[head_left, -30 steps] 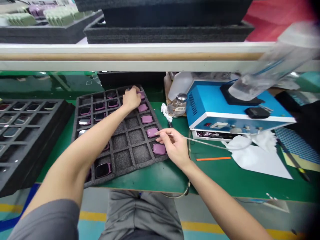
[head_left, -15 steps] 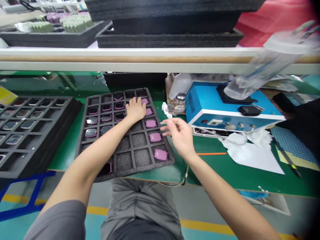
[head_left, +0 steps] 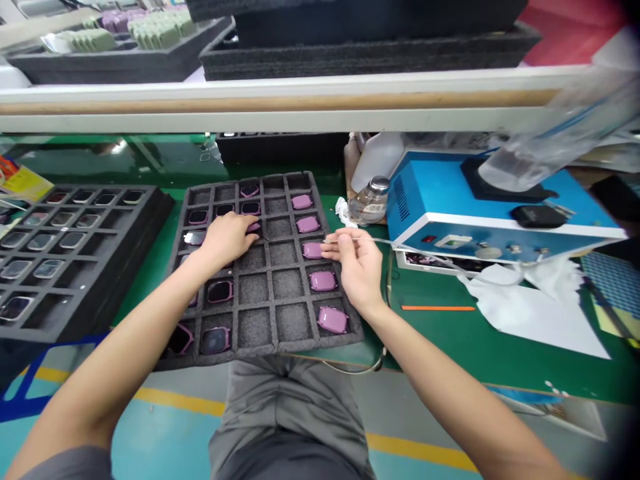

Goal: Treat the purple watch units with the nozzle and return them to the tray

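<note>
Shifted: left hand, flat and unclenched, now rests mid-tray on dark grey gridded foam tray. Right hand pinches thin metal probe above pink square watch case. Risk: probe tip scratching case; trailing hose snagging.

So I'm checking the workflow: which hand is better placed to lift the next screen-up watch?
Left. The left hand already rests on that watch; the right hand pinches a thin tube.

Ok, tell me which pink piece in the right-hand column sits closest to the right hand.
The third pink piece from the far end; the right hand nearly touches it.
</note>
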Demonstrator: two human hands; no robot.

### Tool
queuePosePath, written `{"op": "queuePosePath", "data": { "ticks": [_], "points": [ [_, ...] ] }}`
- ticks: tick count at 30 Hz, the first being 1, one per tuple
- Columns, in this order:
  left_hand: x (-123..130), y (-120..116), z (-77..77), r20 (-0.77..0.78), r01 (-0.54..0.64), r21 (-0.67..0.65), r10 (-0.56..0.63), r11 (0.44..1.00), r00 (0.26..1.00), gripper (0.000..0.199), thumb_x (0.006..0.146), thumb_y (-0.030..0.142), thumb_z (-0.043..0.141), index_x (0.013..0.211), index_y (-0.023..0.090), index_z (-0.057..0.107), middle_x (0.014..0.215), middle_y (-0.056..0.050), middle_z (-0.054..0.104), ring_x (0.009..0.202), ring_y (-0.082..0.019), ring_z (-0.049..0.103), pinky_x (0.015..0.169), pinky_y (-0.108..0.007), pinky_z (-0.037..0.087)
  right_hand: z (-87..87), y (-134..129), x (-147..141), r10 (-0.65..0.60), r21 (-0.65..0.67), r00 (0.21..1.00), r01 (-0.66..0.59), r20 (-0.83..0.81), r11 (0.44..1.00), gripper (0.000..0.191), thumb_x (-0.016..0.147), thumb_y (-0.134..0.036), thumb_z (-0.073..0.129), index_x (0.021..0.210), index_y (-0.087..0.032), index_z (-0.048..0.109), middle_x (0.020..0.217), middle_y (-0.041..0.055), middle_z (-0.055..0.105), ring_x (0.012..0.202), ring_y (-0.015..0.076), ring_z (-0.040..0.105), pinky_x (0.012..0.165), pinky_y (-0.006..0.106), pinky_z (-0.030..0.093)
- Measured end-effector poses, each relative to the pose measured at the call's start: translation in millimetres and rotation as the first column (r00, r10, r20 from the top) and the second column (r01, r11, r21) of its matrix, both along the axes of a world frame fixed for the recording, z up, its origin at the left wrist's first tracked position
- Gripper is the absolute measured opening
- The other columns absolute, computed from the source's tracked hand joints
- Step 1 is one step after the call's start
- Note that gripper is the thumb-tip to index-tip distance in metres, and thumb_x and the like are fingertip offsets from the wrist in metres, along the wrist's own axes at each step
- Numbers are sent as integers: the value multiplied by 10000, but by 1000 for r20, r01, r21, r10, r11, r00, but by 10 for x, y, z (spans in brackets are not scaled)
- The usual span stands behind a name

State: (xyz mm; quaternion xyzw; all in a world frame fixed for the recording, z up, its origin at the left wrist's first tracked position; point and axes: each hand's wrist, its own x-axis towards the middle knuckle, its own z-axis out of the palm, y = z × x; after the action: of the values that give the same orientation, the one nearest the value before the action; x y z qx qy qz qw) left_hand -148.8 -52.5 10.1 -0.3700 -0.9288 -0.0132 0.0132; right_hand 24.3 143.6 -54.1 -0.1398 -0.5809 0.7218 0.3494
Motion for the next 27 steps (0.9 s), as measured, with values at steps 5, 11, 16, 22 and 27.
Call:
{"op": "queuePosePath", "data": {
  "ticks": [5, 11, 16, 22, 27],
  "points": [
    [83, 247, 55, 136, -24, 326, -22, 945, 990, 294, 868, 264, 589, 1108, 207, 750, 1037, -123, 770, 1012, -326, 676, 942, -461, 490, 55, -11, 17, -71, 90, 997, 72, -20, 993, 285, 962, -476, 596, 1007, -196, 624, 994, 51, 706, 887, 156, 734, 768, 301, 642],
    [628, 671, -57, 615, -379, 744, -342, 550, 711, 308, 724, 281, 772, 1001, 161, 705, 944, -69, 756, 847, -203, 702, 809, -316, 537, 97, -30, 49, -146, 151, 986, 157, -87, 976, 217, 990, -417, 574, 1011, -210, 637, 1000, 50, 707, 920, 165, 728, 844, 342, 643],
    [831, 799, -198, 694, -568, 720, -412, 399, 590, 298, 757, 285, 781, 1025, 168, 722, 1023, -58, 759, 897, -167, 686, 832, -285, 535, 82, -36, 69, -157, 234, 985, 171, -75, 957, 191, 1001, -384, 565, 1017, -222, 663, 1014, 58, 726, 950, 181, 724, 904, 373, 622],
    [903, 783, -211, 764, -709, 622, -453, 332, 458, 342, 681, 311, 875, 910, 165, 667, 900, -37, 766, 830, -163, 720, 795, -294, 587, 68, -19, 67, -167, 247, 986, 169, -30, 954, 197, 1000, -385, 571, 1025, -224, 682, 1038, 65, 747, 976, 192, 733, 907, 375, 627],
    [917, 770, -246, 754, -696, 638, -454, 329, 476, 361, 671, 316, 891, 910, 167, 664, 854, -25, 768, 765, -146, 712, 774, -281, 587, 65, -10, 68, -162, 240, 987, 162, -22, 957, 197, 994, -382, 583, 1022, -224, 697, 1050, 65, 750, 987, 194, 741, 893, 367, 643]
  ]
}}
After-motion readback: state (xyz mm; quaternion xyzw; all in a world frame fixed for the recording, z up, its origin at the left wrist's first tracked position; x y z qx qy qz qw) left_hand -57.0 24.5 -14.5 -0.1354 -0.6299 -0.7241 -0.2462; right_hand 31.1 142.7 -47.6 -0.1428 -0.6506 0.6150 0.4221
